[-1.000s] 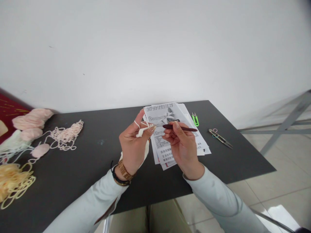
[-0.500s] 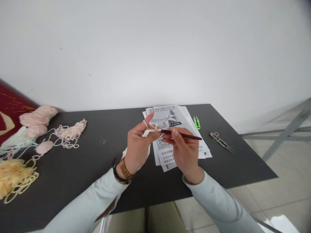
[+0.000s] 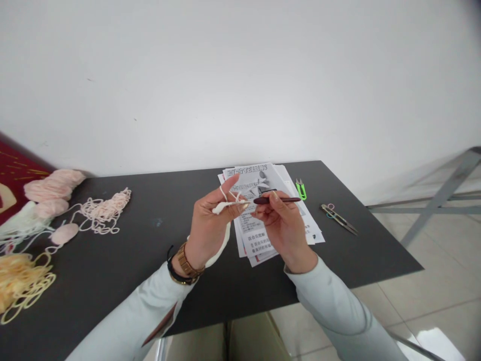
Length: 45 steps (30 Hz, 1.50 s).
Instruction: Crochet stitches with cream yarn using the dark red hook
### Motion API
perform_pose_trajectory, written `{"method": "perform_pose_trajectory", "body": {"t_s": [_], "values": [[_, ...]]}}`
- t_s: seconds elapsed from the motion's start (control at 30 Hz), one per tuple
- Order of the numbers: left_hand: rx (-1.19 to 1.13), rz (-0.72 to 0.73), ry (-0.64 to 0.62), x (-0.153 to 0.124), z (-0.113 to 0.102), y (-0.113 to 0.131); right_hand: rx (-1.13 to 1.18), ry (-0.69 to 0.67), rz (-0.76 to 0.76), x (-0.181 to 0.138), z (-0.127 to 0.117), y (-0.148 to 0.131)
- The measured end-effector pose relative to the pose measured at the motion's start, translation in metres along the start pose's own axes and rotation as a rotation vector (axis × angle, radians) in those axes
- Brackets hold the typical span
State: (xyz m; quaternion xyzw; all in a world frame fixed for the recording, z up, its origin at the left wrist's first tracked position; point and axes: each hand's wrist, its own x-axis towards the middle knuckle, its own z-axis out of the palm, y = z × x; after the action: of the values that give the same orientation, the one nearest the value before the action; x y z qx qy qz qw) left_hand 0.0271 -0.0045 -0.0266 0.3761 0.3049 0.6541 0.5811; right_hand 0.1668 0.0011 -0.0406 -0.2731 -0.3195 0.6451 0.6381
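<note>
My left hand [image 3: 211, 223] pinches a small white crochet piece [image 3: 222, 206] between thumb and fingers. White yarn loops round its raised index finger, and more white yarn hangs below the palm. My right hand [image 3: 285, 225] grips the dark red handle of a crochet hook [image 3: 287, 199], held nearly level. The hook's thin tip points left and meets the work at my left fingertips; the exact stitch is too small to make out. Beneath both hands lie printed sheets [image 3: 259, 245] with a flower picture and Chinese text.
Green thread snips [image 3: 301, 189] and metal scissors [image 3: 339, 219] lie right of the sheets on the dark table [image 3: 150, 260]. At the left are pink yarn [image 3: 56, 185], a loose pink tangle [image 3: 107, 210] and yellow yarn [image 3: 22, 283]. A white wall stands behind.
The hook has shifted left and turned more level, its thin shaft now showing between the hands. My left hand has moved slightly left, still holding the white piece. The whole view shifted a little.
</note>
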Motion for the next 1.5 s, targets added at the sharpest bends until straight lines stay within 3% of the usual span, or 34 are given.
{"method": "perform_pose_trajectory", "body": {"t_s": [0.13, 0.4, 0.6, 0.73, 0.9, 1.0, 1.23, 1.5], "values": [[0.009, -0.097, -0.023, 0.000, -0.002, -0.003, 0.131, -0.045, 0.189, 0.004, -0.001, 0.006], [0.166, -0.141, -0.086, 0.003, -0.008, -0.001, -0.060, 0.049, 0.012, -0.001, 0.001, 0.009], [0.391, -0.017, -0.174, 0.008, -0.012, 0.009, -0.039, -0.033, 0.036, 0.002, -0.003, 0.008], [0.307, -0.017, -0.120, 0.005, -0.006, 0.008, -0.005, -0.014, 0.060, 0.004, -0.004, 0.009], [0.006, -0.188, -0.042, 0.004, 0.000, 0.009, 0.059, -0.034, 0.126, 0.006, -0.003, 0.009], [-0.051, -0.246, -0.043, 0.005, 0.000, 0.011, 0.100, -0.061, 0.160, 0.006, -0.003, 0.009], [0.156, 0.027, 0.006, -0.001, 0.001, 0.000, 0.132, -0.034, 0.162, 0.006, -0.004, 0.008], [0.140, -0.021, 0.033, -0.001, 0.001, 0.002, 0.140, 0.029, 0.131, 0.005, -0.001, 0.006]]}}
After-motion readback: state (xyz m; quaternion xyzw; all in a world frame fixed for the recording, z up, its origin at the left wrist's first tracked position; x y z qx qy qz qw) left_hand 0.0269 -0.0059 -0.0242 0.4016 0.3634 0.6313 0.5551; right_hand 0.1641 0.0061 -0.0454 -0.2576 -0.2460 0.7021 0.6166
